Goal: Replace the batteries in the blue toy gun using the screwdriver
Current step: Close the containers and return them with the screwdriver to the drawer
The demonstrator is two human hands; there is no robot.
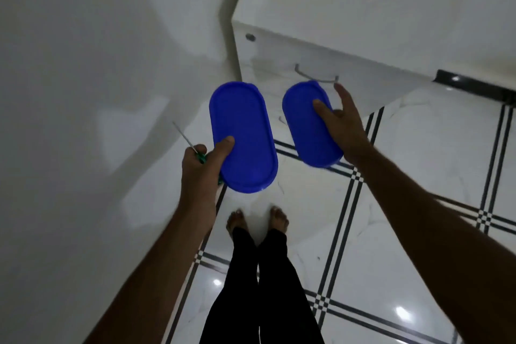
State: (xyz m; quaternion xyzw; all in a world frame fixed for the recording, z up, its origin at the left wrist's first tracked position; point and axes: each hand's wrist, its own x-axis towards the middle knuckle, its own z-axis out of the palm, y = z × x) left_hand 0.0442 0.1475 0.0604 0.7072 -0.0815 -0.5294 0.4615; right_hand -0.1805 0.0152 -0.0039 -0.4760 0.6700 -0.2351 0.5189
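The left hand (202, 167) grips the screwdriver (192, 149) and the near end of a blue oval lid (243, 137), thumb on top, shaft pointing toward the wall. A clear gap separates it from a second blue lid (304, 126), which the right hand (344, 126) grips at its right edge, below the cabinet handle (315, 75). The blue toy gun is not visible.

The floor (418, 176) is glossy white marble-look tile crossed by thin black double lines. Two bare feet (257, 220) stand on it, below and between the hands. A white cabinet (321, 36) stands on it beyond the right hand (344, 126).
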